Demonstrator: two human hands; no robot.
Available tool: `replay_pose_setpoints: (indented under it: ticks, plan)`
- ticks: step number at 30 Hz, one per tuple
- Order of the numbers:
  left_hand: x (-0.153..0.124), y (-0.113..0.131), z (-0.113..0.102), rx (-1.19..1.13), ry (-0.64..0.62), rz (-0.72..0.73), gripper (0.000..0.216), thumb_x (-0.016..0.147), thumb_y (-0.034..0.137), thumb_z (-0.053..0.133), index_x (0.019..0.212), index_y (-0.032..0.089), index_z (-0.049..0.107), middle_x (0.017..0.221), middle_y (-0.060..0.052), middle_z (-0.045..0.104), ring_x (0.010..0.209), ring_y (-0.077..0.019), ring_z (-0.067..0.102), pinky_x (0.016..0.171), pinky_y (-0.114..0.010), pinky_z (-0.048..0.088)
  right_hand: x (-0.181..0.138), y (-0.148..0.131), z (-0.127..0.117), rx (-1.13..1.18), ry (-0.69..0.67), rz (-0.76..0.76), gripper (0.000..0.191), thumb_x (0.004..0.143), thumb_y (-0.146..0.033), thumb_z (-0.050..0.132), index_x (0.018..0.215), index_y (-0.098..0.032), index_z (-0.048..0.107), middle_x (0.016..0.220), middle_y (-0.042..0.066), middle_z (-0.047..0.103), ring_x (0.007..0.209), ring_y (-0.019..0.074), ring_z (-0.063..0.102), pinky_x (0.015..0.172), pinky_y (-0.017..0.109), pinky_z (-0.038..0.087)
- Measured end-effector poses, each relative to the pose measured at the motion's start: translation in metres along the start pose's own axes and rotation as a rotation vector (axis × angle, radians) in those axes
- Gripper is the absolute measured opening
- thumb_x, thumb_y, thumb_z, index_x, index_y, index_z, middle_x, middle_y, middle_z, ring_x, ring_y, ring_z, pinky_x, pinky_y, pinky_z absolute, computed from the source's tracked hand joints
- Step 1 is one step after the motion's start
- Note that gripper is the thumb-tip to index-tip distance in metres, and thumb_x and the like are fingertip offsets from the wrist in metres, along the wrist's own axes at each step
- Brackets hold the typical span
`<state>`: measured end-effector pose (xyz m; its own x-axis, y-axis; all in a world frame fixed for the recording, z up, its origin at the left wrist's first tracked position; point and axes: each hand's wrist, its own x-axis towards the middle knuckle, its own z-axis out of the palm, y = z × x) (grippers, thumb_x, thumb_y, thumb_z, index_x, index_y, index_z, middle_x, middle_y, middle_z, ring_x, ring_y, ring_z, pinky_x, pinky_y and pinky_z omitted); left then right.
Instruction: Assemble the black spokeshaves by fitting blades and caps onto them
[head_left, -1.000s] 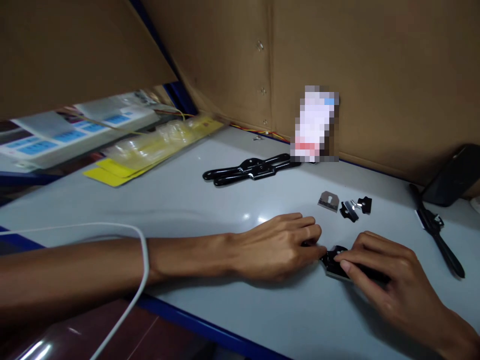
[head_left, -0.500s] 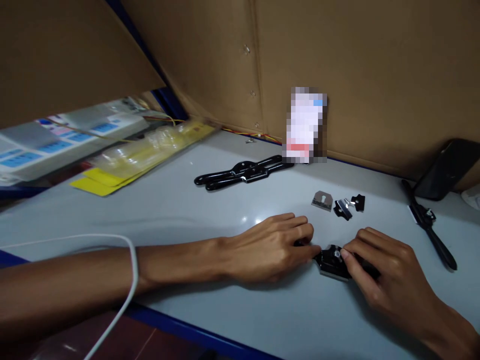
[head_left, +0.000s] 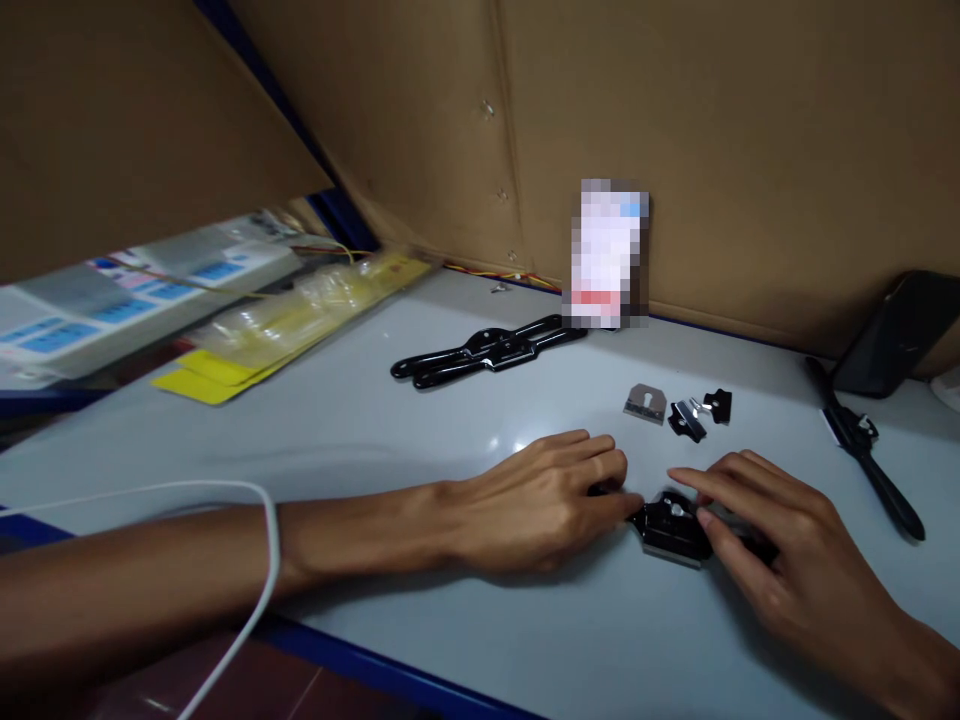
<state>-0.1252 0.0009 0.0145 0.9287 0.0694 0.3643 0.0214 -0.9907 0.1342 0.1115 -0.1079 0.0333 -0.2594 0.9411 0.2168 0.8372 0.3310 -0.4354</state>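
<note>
A black metal tool (head_left: 670, 525) with a wide middle plate lies on the pale table (head_left: 420, 440) between my hands. My left hand (head_left: 551, 498) rests flat-curled on the table and pinches the tool's left handle. Over the tool's right handle sits my right hand (head_left: 765, 545), with its forefinger and thumb at the middle plate. Just beyond lie a small silver blade (head_left: 646, 402) and two small black clamp parts (head_left: 701, 412).
Two more black tools (head_left: 487, 350) lie stacked further back, another (head_left: 862, 450) lies at the right. Cardboard walls (head_left: 712, 130) enclose the back. Yellow-backed plastic packets (head_left: 292, 315) and printed boxes (head_left: 112, 305) sit at left. A white cable (head_left: 259, 560) crosses my left forearm. A dark phone (head_left: 896, 335) leans at right.
My right forefinger has lifted and stretched out over the tool's middle plate. The left hand has stayed on the handle. The view has shifted slightly.
</note>
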Motion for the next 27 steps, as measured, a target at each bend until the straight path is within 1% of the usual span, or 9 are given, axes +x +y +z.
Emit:
replay_pose_setpoints:
  ticks: [4,8,10,12,15,18,21,24,27]
  plan:
    - [0.0,0.002,0.0,-0.015,-0.025,-0.055,0.027,0.102,0.016,0.048,0.124,0.011,0.062,0.093,-0.008,0.061,0.082,-0.0203,0.056,0.072,-0.034,0.052,-0.005,0.007,-0.001,-0.066,-0.119,0.045,0.028,0.1,-0.037,0.056,0.125,-0.029,0.065,0.104,0.007,0.065,0.093,0.0228,0.063,0.077,0.041,0.053]
    - [0.0,0.003,0.0,-0.031,-0.062,-0.098,0.032,0.102,0.018,0.047,0.132,0.01,0.058,0.096,-0.009,0.06,0.084,-0.0211,0.056,0.076,-0.035,0.052,-0.011,0.012,-0.003,-0.044,-0.224,0.064,0.045,0.094,-0.042,0.066,0.137,-0.035,0.055,0.115,0.006,0.061,0.1,0.0233,0.063,0.081,0.042,0.054]
    - [0.0,0.003,0.0,-0.029,-0.073,-0.107,0.035,0.102,0.018,0.047,0.136,0.01,0.055,0.097,-0.009,0.06,0.084,-0.0215,0.055,0.077,-0.036,0.052,-0.012,0.011,-0.003,-0.034,-0.207,0.07,0.049,0.095,-0.04,0.064,0.142,-0.036,0.05,0.114,0.006,0.061,0.101,0.023,0.062,0.082,0.042,0.054]
    - [-0.001,0.003,0.0,-0.028,-0.089,-0.107,0.036,0.102,0.017,0.046,0.137,0.011,0.054,0.098,-0.009,0.06,0.085,-0.0216,0.055,0.078,-0.036,0.052,-0.011,0.007,-0.004,-0.019,-0.161,0.054,0.043,0.098,-0.038,0.06,0.14,-0.035,0.053,0.111,0.006,0.061,0.099,0.0225,0.062,0.081,0.041,0.054]
    - [-0.002,0.002,0.001,-0.034,-0.089,-0.096,0.035,0.102,0.017,0.046,0.136,0.011,0.055,0.099,-0.01,0.059,0.086,-0.0215,0.054,0.078,-0.036,0.052,-0.006,0.001,-0.008,0.072,-0.093,-0.016,0.013,0.1,-0.03,0.056,0.106,-0.029,0.067,0.102,0.004,0.062,0.092,0.0189,0.061,0.076,0.035,0.052]
    - [-0.003,0.001,0.002,-0.037,-0.069,-0.079,0.035,0.101,0.015,0.046,0.134,0.01,0.057,0.097,-0.009,0.059,0.084,-0.0213,0.054,0.074,-0.035,0.05,-0.003,-0.003,-0.013,0.197,-0.008,-0.056,0.023,0.1,-0.024,0.054,0.078,-0.024,0.061,0.087,0.002,0.062,0.08,0.0146,0.06,0.066,0.029,0.048]
    - [-0.003,0.001,0.002,-0.051,-0.056,-0.071,0.035,0.1,0.011,0.044,0.132,0.009,0.058,0.096,-0.009,0.059,0.082,-0.0208,0.054,0.072,-0.034,0.049,-0.002,-0.003,-0.016,0.198,0.113,-0.042,0.017,0.099,-0.022,0.055,0.083,-0.025,0.06,0.091,0.003,0.067,0.09,0.0175,0.063,0.073,0.03,0.05]
    - [-0.002,0.0,0.001,-0.049,-0.046,-0.07,0.031,0.1,0.012,0.046,0.127,0.01,0.062,0.097,-0.009,0.059,0.083,-0.0205,0.053,0.074,-0.034,0.049,-0.004,-0.003,-0.014,0.176,0.136,-0.019,0.012,0.099,-0.024,0.055,0.088,-0.026,0.06,0.109,0.006,0.07,0.11,0.022,0.062,0.087,0.036,0.051]
    - [-0.001,0.0,0.001,-0.037,-0.054,-0.07,0.028,0.098,0.011,0.049,0.121,0.01,0.065,0.097,-0.01,0.06,0.083,-0.0204,0.053,0.073,-0.034,0.049,-0.005,-0.005,-0.011,0.191,0.124,0.019,0.011,0.099,-0.028,0.056,0.089,-0.026,0.061,0.109,0.006,0.071,0.105,0.0209,0.066,0.085,0.034,0.052]
